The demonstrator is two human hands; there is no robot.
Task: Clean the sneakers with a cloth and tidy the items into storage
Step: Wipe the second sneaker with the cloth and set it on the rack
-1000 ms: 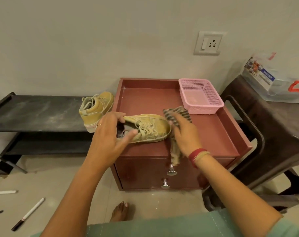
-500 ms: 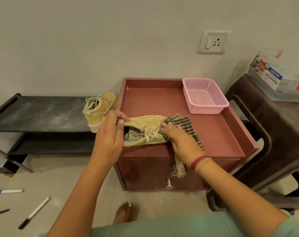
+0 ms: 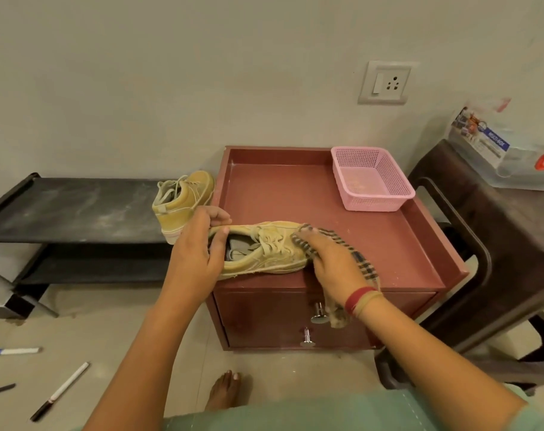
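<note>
A tan sneaker (image 3: 266,248) lies at the front edge of the red-brown cabinet (image 3: 320,197), toe to the right. My left hand (image 3: 199,247) grips its heel collar, thumb inside the opening. My right hand (image 3: 329,259) holds a striped cloth (image 3: 356,258) against the sneaker's toe; the cloth's end hangs down past the cabinet front. The second tan sneaker (image 3: 182,202) stands on the black shoe rack (image 3: 71,209) to the left, heel toward me.
A pink mesh basket (image 3: 371,178) sits at the cabinet's back right. A dark plastic stool (image 3: 494,231) with a clear box (image 3: 507,150) stands on the right. Two drawer knobs (image 3: 317,314) face me. Pens (image 3: 59,390) lie on the floor at left, and a bare foot (image 3: 224,388) is below.
My right hand has slid with the cloth along the sneaker's toe toward the laces. My left hand has shifted its hold at the heel collar. The view has moved slightly.
</note>
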